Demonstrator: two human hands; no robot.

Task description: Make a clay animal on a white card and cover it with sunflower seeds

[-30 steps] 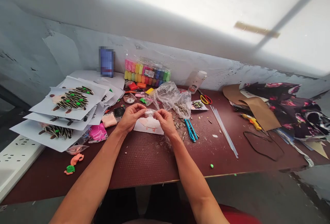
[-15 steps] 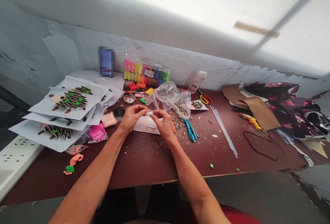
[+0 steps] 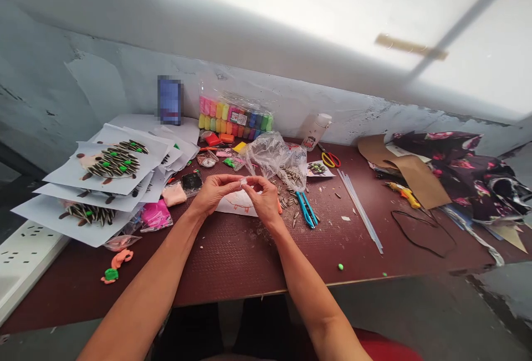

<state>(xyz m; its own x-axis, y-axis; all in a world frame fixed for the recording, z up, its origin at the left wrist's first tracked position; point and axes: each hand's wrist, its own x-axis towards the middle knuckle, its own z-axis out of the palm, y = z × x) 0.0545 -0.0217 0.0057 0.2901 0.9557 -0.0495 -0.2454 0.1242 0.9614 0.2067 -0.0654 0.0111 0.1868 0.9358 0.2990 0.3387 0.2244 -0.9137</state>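
Observation:
My left hand (image 3: 213, 193) and my right hand (image 3: 263, 200) meet over the middle of the table, fingers closed in a pinch. Between the fingertips is a small white lump (image 3: 243, 182), which looks like soft modelling clay; the fingers cover part of it. Just below lies a white sheet with an orange outline drawing (image 3: 239, 204), partly hidden by my hands. Loose striped sunflower seeds (image 3: 286, 201) are scattered to the right of my right hand, with a blue utility knife (image 3: 306, 210) beside them. A pale pink clay lump (image 3: 174, 194) lies left of my left hand.
Paper sheets with seed hedgehogs (image 3: 112, 164) are stacked at the left, near a white power strip (image 3: 31, 256). Behind are a multicoloured clay pack (image 3: 235, 119), a crumpled clear bag (image 3: 266, 150) and a white bottle (image 3: 318, 131). Rightward lie scissors (image 3: 330, 159), glue sticks (image 3: 361, 211) and a yellow glue gun (image 3: 405, 195).
My fingertips have drawn closer together around the white lump, which looks smaller and more bunched up. My forearms have hardly moved, and the view has shifted slightly.

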